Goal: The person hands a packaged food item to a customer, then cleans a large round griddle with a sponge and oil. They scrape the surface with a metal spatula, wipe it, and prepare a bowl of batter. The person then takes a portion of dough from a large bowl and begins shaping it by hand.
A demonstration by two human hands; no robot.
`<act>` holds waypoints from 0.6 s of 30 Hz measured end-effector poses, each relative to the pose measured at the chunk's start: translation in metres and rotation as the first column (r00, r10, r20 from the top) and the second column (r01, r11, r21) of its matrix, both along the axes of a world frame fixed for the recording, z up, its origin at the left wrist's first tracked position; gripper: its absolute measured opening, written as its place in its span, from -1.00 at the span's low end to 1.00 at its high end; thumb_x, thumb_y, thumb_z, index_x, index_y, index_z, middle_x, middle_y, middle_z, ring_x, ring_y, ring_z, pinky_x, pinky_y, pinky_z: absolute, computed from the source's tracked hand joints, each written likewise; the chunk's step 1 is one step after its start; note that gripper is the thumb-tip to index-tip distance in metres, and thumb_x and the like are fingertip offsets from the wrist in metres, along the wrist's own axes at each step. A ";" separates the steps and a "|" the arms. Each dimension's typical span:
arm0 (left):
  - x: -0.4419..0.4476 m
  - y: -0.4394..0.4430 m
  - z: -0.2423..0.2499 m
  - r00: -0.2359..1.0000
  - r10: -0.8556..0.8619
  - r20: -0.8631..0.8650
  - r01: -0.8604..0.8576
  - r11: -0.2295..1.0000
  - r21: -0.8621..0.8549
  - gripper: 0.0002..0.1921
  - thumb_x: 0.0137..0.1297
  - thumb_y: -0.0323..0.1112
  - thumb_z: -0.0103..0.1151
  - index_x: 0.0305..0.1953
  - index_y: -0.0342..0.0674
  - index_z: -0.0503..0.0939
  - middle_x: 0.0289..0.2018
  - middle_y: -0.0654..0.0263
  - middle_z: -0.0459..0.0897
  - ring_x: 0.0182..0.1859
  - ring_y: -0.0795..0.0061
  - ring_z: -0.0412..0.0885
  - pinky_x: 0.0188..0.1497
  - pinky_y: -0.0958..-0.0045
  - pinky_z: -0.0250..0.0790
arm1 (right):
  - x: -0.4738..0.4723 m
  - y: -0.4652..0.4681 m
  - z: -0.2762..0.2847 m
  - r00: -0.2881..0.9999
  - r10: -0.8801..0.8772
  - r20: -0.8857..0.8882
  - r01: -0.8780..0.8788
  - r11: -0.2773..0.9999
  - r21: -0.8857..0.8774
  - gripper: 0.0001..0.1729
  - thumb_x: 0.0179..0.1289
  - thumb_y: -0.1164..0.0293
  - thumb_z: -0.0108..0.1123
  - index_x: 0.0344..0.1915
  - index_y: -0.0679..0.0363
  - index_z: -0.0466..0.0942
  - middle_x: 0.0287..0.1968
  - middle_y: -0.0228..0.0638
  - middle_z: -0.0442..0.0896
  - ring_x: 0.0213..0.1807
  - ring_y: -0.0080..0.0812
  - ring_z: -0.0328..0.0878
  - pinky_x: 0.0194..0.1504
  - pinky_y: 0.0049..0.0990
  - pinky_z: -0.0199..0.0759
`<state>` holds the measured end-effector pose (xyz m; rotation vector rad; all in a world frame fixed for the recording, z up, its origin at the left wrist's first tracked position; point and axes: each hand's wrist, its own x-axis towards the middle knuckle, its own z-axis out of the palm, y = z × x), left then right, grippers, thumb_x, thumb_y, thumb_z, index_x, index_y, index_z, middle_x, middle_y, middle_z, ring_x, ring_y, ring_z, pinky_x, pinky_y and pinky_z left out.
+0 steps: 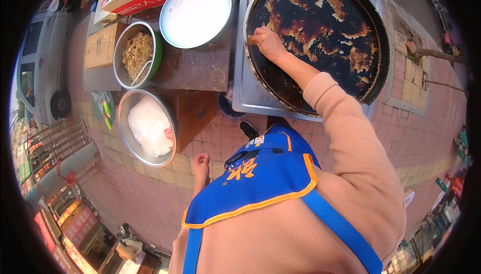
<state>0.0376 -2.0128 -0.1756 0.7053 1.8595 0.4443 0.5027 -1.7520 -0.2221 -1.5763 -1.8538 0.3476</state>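
My right hand [268, 43] reaches over the left side of a large round black pan [319, 86], its fingers pinched on a small yellowish-brown scrap [251, 40] at the rim. What the scrap is I cannot make out for certain; it resembles browned crust. Patches of browned, flaky crust [360, 59] cling to the pan's dark surface. My left hand [201, 165] hangs low by the blue apron [259, 187], fingers curled, with nothing visible in it. Nearest to it is a metal basin [148, 161] holding a white plastic-covered bundle [148, 125].
A white round tray [195, 13] lies on the dark tabletop [191, 67]. Beside it stands a green bowl [157, 54] of minced filling [137, 52] with a metal utensil. Boxes [139, 1] occupy the back left. The pan rests on a metal stove top [259, 105].
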 end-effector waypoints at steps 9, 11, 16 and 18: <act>-0.024 0.005 -0.013 0.991 -0.118 -0.059 0.122 0.990 0.072 -0.86 0.30 -0.42 0.16 -0.16 -0.31 0.60 -0.36 0.33 0.63 -0.32 0.62 0.48 -0.29 0.56 0.30 | 0.029 -0.064 0.011 0.940 -0.327 -0.097 0.316 0.942 -0.112 -0.89 0.10 0.49 0.34 -0.33 0.25 0.70 -0.32 -0.26 0.67 -0.23 -0.21 0.63 -0.16 -0.34 0.50; -0.026 0.002 -0.011 0.995 -0.092 -0.024 0.094 0.992 0.082 -0.87 0.30 -0.43 0.16 -0.17 -0.31 0.60 -0.36 0.33 0.63 -0.34 0.63 0.47 -0.32 0.57 0.28 | 0.012 -0.065 0.006 0.968 -0.250 -0.030 0.250 0.968 -0.005 -0.88 0.09 0.48 0.35 -0.33 0.25 0.69 -0.31 -0.28 0.65 -0.20 -0.22 0.60 -0.14 -0.33 0.48; -0.037 -0.009 -0.003 0.996 -0.093 -0.002 0.093 0.995 0.041 -0.88 0.32 -0.43 0.16 -0.16 -0.29 0.59 -0.33 0.33 0.64 -0.29 0.62 0.51 -0.25 0.58 0.33 | -0.022 -0.102 0.010 0.998 -0.039 -0.052 0.030 0.986 -0.161 -0.88 0.00 0.47 0.33 -0.39 0.16 0.73 -0.34 -0.26 0.66 -0.21 -0.13 0.60 -0.15 -0.28 0.50; -0.044 -0.016 -0.003 0.996 -0.084 0.005 0.084 0.996 0.032 -0.88 0.33 -0.43 0.16 -0.15 -0.29 0.59 -0.32 0.34 0.64 -0.28 0.62 0.52 -0.21 0.59 0.35 | 0.007 -0.106 0.022 0.981 0.045 -0.191 -0.120 0.907 -0.405 -0.80 -0.05 0.45 0.40 -0.32 0.17 0.75 -0.33 -0.17 0.72 -0.24 -0.09 0.65 -0.17 -0.29 0.52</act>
